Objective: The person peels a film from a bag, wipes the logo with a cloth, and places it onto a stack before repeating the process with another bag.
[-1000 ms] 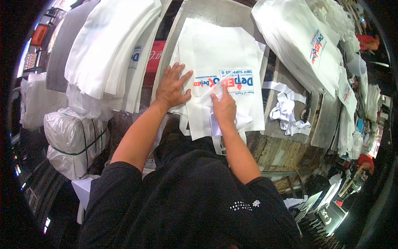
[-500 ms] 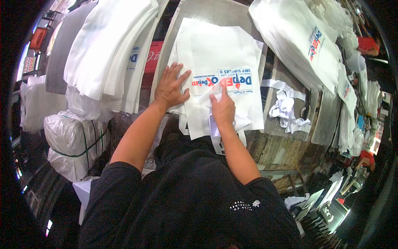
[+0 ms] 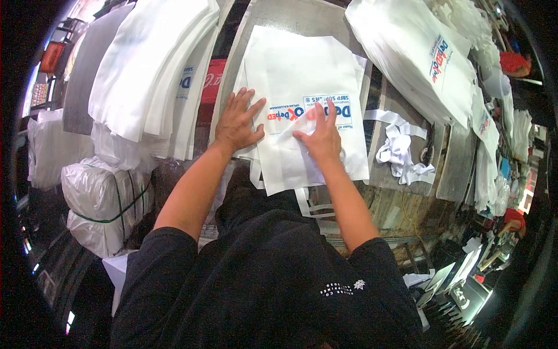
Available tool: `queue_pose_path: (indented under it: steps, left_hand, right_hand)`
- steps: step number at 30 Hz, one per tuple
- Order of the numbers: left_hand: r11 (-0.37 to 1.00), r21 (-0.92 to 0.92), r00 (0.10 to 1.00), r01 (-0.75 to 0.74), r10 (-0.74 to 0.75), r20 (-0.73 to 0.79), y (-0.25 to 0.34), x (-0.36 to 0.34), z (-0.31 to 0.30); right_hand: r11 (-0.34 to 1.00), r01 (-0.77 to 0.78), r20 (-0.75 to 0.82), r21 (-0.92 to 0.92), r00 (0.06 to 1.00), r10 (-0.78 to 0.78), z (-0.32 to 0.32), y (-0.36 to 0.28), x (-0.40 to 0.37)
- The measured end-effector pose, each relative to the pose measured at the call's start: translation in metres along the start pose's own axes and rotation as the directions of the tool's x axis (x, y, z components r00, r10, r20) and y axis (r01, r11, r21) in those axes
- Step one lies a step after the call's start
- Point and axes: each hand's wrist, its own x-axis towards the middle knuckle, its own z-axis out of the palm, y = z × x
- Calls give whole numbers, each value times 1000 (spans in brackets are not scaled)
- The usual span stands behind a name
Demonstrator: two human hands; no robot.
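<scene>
**Two hands flat on a printed bag, the right one newly shifted**

Two palms press down on one white tote bag [image 3: 302, 64], which lies flat on the bench [image 3: 290, 14] right in front of the person, its blue and red print [image 3: 288, 111] upside down from where they stand. The left hand [image 3: 238, 122] has not budged. Its grip is fully open, with the fingers splayed on the bag's left edge and closed on nothing.

The right hand [image 3: 322, 138] has slid up and to the right in the last half second. It now covers the right half of the print and pins a raised fold of white fabric [image 3: 290, 129]. Its grip looks open too, fingers stretched out, though I cannot tell whether the thumb nips that fold.

With the wrist moved off, a strap loop [image 3: 314, 205] now hangs clear below the bench edge.

Loose white strips [image 3: 401, 152] lie near the bag on the right. Stacks of bags [image 3: 151, 64] rise on both sides.
</scene>
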Motion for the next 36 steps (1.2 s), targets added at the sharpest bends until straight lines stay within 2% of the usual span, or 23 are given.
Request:
queue_pose_path:
  steps: [4, 6, 10, 12, 21, 34, 36]
  left_hand:
    - [1000, -2, 1000, 4, -4, 9, 1, 0, -1]
    - [1000, -6, 1000, 5, -5, 8, 0, 0, 0]
    - [1000, -17, 1000, 2, -2, -10, -1, 0, 1]
    - [1000, -31, 1000, 0, 0, -15, -1, 0, 3]
    - [1000, 6, 1000, -21, 21, -4, 0, 1, 0]
    - [999, 37, 1000, -5, 4, 22, 1, 0, 0]
    - [999, 34, 1000, -5, 5, 20, 1, 1, 1]
  right_hand:
    - [997, 78, 58, -6, 995, -78, 6, 13, 5]
    - [995, 63, 186, -81, 981, -47, 10, 21, 6]
    - [993, 71, 158, -99, 986, -54, 12, 19, 3]
    - [989, -67, 282, -133, 954, 102, 7, 13, 3]
    - [978, -124, 336, -170, 925, 176, 2, 4, -2]
    - [967, -192, 277, -170, 932, 234, 0, -9, -9]
    - [954, -226, 302, -199, 912, 279, -4, -13, -8]
